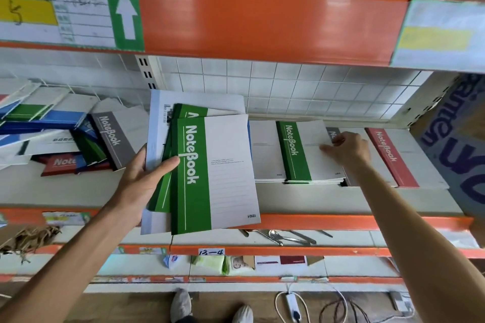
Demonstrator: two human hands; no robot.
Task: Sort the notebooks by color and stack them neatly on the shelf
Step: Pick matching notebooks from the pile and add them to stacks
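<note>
L hand [143, 177] grip clenched on a fan of green notebooks [210, 173], held just in front of the shelf [78, 189]; at least 3 green covers show, w/ a white sheet behind. R hand [346, 149] lies on the green stack [301, 152] on the shelf, fingers resting loose on its top cover, grasping nothing. Four sorted stacks in a row: white, green, grey, red [391, 157]. Far left: loose pile [65, 134] of blue, green, grey, red ones, too jumbled to count.
</note>
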